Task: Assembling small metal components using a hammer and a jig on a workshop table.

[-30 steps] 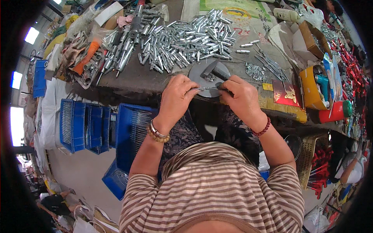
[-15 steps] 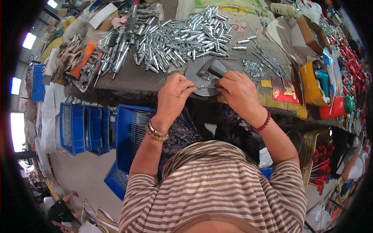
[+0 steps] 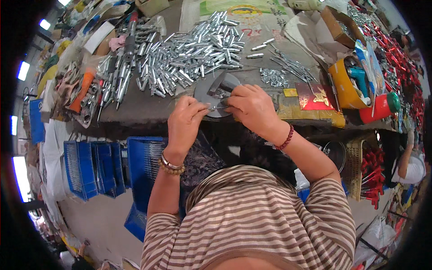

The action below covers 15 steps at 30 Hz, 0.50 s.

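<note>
My left hand (image 3: 185, 123) is closed in a pinch at the front edge of the bench. Opposite it, my right hand (image 3: 255, 110) pinches too, its fingertips close to the left ones. A thin metal rod (image 3: 217, 108) spans the small gap between them; its ends are hidden by fingers. Just under and behind the fingertips lies a round grey metal disc (image 3: 202, 92). On it rests a dark hammer-like block (image 3: 228, 82), with tiny metal bits beside it. Behind the disc spreads a large pile of shiny metal sleeves (image 3: 193, 54).
Right of the pile are small metal pins (image 3: 273, 77), long thin rods (image 3: 294, 65) and a red card (image 3: 313, 96). A yellow container (image 3: 338, 78) and a red jar (image 3: 373, 110) stand farther right. Tools (image 3: 119, 74) crowd the left. Blue bins (image 3: 81, 168) hang below the bench edge.
The whole view has shifted, with the bench things now farther left in the picture. Both hands stay pinched at the thin rod over the disc, fingertips slightly closer together.
</note>
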Motion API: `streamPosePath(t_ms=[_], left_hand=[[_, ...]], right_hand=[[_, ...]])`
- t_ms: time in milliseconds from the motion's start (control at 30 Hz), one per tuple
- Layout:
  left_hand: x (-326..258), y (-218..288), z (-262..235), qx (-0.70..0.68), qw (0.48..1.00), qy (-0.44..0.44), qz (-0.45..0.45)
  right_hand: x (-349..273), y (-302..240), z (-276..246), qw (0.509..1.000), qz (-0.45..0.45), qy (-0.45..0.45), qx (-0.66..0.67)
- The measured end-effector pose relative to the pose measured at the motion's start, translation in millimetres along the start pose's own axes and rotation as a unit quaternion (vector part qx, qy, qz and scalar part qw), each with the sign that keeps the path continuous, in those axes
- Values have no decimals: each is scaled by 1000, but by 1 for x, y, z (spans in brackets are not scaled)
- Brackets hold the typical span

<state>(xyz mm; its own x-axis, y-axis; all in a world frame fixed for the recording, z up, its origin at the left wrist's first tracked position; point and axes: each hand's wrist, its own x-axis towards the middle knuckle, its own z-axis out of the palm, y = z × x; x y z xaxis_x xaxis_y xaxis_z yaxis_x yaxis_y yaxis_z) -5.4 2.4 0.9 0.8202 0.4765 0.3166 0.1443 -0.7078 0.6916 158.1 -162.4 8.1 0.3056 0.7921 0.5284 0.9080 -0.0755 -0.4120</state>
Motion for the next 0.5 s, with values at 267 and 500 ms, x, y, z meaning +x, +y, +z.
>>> streamPosePath(t_ms=[267, 500], left_hand=[[-3, -4, 4, -23, 1000, 15, 0], [-4, -2, 3, -17, 1000, 8, -1]], right_hand=[[-18, 51, -48, 972, 174, 47, -148], [-8, 70, -42, 981, 61, -2, -182]])
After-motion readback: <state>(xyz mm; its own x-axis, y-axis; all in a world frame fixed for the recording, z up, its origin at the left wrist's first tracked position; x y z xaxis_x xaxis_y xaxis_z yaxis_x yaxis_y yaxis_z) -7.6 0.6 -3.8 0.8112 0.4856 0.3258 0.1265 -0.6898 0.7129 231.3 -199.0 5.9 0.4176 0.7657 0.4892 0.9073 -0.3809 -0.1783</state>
